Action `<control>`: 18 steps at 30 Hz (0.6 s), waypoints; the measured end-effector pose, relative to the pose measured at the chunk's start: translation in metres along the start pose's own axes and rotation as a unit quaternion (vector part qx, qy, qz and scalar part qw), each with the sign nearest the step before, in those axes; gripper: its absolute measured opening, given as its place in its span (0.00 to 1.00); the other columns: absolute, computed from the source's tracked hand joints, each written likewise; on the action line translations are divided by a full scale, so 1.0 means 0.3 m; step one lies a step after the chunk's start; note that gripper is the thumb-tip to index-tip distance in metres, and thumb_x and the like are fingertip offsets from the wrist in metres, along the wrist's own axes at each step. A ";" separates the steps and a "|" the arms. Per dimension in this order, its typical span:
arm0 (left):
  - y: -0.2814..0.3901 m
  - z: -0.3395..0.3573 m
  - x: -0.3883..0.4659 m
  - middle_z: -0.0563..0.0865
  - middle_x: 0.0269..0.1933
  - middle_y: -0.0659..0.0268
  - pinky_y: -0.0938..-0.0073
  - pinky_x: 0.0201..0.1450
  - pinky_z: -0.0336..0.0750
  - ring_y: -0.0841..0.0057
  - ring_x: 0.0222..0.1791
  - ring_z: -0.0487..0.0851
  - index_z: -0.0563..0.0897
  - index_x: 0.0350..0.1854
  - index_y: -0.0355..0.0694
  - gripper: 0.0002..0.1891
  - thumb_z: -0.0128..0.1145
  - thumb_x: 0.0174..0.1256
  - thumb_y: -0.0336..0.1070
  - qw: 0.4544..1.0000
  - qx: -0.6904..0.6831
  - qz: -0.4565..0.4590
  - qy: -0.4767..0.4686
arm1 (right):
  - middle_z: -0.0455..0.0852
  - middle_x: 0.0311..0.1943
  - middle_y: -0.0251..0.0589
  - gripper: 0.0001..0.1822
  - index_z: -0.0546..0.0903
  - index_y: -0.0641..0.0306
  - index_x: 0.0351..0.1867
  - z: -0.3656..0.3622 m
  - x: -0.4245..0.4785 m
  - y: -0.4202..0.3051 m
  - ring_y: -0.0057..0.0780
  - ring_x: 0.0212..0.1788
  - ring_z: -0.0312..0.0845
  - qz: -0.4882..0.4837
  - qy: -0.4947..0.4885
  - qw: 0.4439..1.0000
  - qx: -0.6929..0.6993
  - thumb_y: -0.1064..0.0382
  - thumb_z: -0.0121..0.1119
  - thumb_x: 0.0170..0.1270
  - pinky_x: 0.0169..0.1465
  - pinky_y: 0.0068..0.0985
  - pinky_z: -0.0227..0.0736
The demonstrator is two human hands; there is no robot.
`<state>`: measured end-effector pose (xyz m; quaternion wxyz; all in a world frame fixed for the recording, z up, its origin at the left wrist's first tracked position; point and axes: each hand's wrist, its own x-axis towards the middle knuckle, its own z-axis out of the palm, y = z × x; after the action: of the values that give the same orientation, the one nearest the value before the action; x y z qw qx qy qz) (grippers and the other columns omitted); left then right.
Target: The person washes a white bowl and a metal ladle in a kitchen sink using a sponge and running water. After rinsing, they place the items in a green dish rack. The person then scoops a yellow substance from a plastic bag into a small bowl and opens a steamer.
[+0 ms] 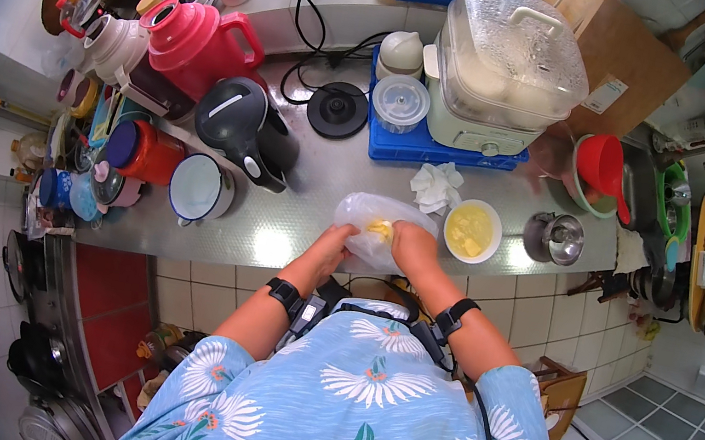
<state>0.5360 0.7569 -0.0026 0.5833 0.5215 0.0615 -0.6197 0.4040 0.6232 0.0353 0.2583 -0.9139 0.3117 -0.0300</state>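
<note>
Over the front edge of the steel counter, a translucent plastic bag (371,213) is held between my two hands. My left hand (333,245) grips its left side near the opening. My right hand (413,247) holds the bag's right side, its fingertips by some yellow pieces (381,228) at the bag's middle; whether it pinches them cannot be told. Just right of my right hand stands a white bowl (496,237) with yellow liquid and yellow chunks (471,248). Crumpled white tissue (436,186) lies behind the bag and bowl.
An electric steamer (493,132) stands on a blue plastic base (406,152) at the back. Left are a black kettle (230,116), an enamel mug (200,191) and a pink thermos (189,46). A metal cup (565,238), a red ladle (600,163) and a sink (637,191) are right.
</note>
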 end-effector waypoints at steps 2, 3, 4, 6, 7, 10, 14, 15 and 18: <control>-0.016 0.009 0.005 0.76 0.55 0.60 0.69 0.58 0.68 0.69 0.55 0.74 0.68 0.59 0.35 0.23 0.49 0.61 0.36 1.000 0.009 0.012 0.015 | 0.84 0.27 0.51 0.09 0.83 0.65 0.31 0.036 0.009 0.025 0.47 0.33 0.81 0.081 0.013 0.993 0.085 0.65 0.53 0.56 0.38 0.37 0.74; -0.017 0.015 0.007 0.76 0.55 0.60 0.69 0.58 0.67 0.69 0.55 0.74 0.67 0.59 0.35 0.23 0.48 0.61 0.35 1.000 0.008 0.012 0.011 | 0.84 0.27 0.52 0.10 0.84 0.65 0.32 0.064 0.014 0.053 0.46 0.33 0.81 0.115 0.019 0.985 0.131 0.64 0.52 0.57 0.38 0.35 0.74; -0.015 0.020 0.004 0.76 0.55 0.59 0.69 0.58 0.67 0.69 0.55 0.74 0.67 0.59 0.35 0.23 0.48 0.61 0.35 1.000 0.007 0.012 0.008 | 0.84 0.26 0.53 0.11 0.84 0.65 0.33 0.078 0.018 0.068 0.46 0.32 0.81 0.147 0.025 0.973 0.176 0.64 0.52 0.58 0.38 0.33 0.74; -0.001 0.036 -0.009 0.75 0.56 0.59 0.69 0.59 0.67 0.68 0.55 0.74 0.66 0.60 0.35 0.23 0.49 0.61 0.35 1.000 0.006 0.009 0.013 | 0.84 0.29 0.53 0.12 0.84 0.65 0.34 0.093 0.016 0.088 0.46 0.34 0.81 0.167 0.017 0.957 0.236 0.63 0.52 0.57 0.39 0.34 0.74; 0.014 0.048 -0.020 0.75 0.56 0.59 0.69 0.59 0.66 0.68 0.55 0.73 0.66 0.60 0.35 0.24 0.49 0.61 0.35 1.000 0.006 0.005 0.022 | 0.84 0.30 0.53 0.12 0.84 0.66 0.35 0.095 0.013 0.094 0.47 0.34 0.81 0.178 0.012 0.948 0.266 0.63 0.52 0.57 0.40 0.34 0.74; 0.032 0.043 -0.021 0.75 0.55 0.60 0.68 0.59 0.66 0.69 0.56 0.73 0.66 0.60 0.36 0.24 0.50 0.61 0.37 0.999 0.035 0.002 0.029 | 0.85 0.27 0.51 0.12 0.84 0.66 0.34 0.078 0.009 0.096 0.40 0.31 0.82 0.184 0.006 0.937 0.296 0.63 0.53 0.57 0.38 0.31 0.73; 0.108 0.099 -0.084 0.75 0.56 0.62 0.65 0.60 0.62 0.69 0.58 0.70 0.66 0.61 0.37 0.25 0.51 0.61 0.39 0.998 0.056 -0.005 0.034 | 0.81 0.22 0.32 0.11 0.84 0.67 0.37 0.069 -0.008 0.138 0.18 0.23 0.72 0.203 -0.019 0.895 0.397 0.66 0.53 0.59 0.28 0.19 0.66; 0.108 0.089 -0.081 0.75 0.57 0.62 0.65 0.60 0.61 0.69 0.59 0.70 0.66 0.61 0.37 0.26 0.51 0.61 0.40 0.998 0.058 -0.006 0.035 | 0.79 0.22 0.30 0.11 0.83 0.67 0.38 0.052 -0.012 0.134 0.16 0.22 0.70 0.209 -0.026 0.881 0.423 0.66 0.53 0.60 0.27 0.18 0.64; 0.107 0.052 -0.068 0.74 0.58 0.63 0.63 0.62 0.58 0.70 0.60 0.68 0.66 0.62 0.39 0.26 0.51 0.61 0.41 0.998 0.056 -0.009 0.032 | 0.77 0.21 0.28 0.11 0.84 0.67 0.38 -0.007 -0.026 0.122 0.14 0.21 0.68 0.229 -0.049 0.848 0.475 0.66 0.52 0.61 0.26 0.17 0.62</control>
<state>0.5479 0.7496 0.0361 0.5454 0.5727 0.0500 -0.6100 0.3771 0.6021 0.0199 0.6754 -0.5825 0.4469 -0.0700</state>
